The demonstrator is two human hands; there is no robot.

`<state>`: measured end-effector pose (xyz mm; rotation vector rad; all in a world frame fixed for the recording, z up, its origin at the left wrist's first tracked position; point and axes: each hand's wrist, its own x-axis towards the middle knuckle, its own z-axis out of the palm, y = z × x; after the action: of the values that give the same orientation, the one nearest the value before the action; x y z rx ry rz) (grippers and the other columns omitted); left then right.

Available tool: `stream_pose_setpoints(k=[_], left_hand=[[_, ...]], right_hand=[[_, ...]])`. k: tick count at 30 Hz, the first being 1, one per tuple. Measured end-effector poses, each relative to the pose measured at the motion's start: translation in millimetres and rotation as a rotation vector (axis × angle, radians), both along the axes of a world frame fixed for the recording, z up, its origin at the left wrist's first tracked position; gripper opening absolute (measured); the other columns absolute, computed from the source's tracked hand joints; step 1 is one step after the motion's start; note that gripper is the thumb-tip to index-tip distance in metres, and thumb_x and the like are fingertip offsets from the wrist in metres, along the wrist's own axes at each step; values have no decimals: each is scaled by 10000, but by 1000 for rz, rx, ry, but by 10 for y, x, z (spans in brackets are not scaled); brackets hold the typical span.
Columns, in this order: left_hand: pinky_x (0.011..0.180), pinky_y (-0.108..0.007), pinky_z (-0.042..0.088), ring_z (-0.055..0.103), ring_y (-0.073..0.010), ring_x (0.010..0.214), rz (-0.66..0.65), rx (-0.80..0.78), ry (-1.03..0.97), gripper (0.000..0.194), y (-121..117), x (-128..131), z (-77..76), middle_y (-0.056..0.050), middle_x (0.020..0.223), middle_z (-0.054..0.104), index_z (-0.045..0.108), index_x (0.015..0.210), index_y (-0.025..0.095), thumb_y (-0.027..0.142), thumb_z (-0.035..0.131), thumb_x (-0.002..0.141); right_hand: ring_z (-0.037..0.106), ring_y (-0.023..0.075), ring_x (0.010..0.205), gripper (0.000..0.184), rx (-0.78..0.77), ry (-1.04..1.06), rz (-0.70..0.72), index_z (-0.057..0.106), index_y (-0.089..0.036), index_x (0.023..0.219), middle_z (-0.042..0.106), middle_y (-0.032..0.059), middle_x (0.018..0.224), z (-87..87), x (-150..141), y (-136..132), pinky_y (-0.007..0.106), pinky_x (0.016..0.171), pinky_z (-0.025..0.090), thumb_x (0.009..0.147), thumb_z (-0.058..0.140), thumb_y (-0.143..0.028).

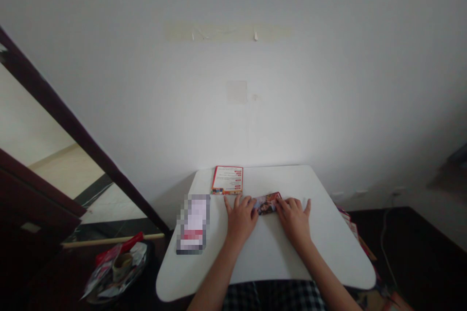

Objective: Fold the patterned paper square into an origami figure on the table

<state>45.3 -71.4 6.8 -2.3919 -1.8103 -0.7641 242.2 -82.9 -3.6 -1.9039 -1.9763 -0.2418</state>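
Observation:
A small folded leaflet point(267, 204) with a colourful printed picture lies on the white table, slightly tilted. My left hand point(241, 219) grips its left end with thumb and fingertips, while the other fingers spread outward. At the opposite end, my right hand point(294, 218) presses the leaflet between thumb and fingers, its little finger sticking out. Just beyond my left hand lies a red-bordered sheet point(227, 180) with printed text and pictures along its near edge. My fingers cover both ends of the leaflet.
A pixelated phone-like rectangle point(193, 224) rests on the left of the white table point(270, 262). The wall point(277, 126) stands behind. On the floor at left is a bin point(122, 267) with wrappers; papers point(352, 226) lie beyond the table's right side.

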Motion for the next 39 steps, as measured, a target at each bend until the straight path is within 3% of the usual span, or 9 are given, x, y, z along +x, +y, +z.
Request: stream_pose_setpoints(k=[10, 21, 39], left_hand=[[1145, -736, -12, 466, -309, 1272, -21, 1, 14, 350, -32, 4, 22, -15, 1225, 648, 643, 1217, 431, 299, 573, 900], [1128, -754, -39, 450, -318, 1284, -22, 4, 1, 338, -11, -4, -23, -10, 1244, 645, 646, 1215, 432, 316, 553, 911], [1127, -766, -65, 487, -331, 1285, 17, 49, -6, 326, -26, 41, -52, -14, 1260, 662, 657, 1216, 417, 375, 569, 905]], right_hand=[[539, 231, 1049, 334, -51, -23, -16, 610, -359, 1269, 647, 45, 982, 13, 2, 2, 642, 1138, 32, 991, 426, -365], [531, 239, 1045, 331, -78, -51, -55, 621, -369, 1260, 645, 60, 980, 16, -26, 9, 672, 1125, -13, 985, 437, -359], [513, 256, 1073, 332, -83, -76, -97, 597, -378, 1275, 619, 61, 1017, 54, -80, -32, 703, 1105, 19, 984, 438, -390]])
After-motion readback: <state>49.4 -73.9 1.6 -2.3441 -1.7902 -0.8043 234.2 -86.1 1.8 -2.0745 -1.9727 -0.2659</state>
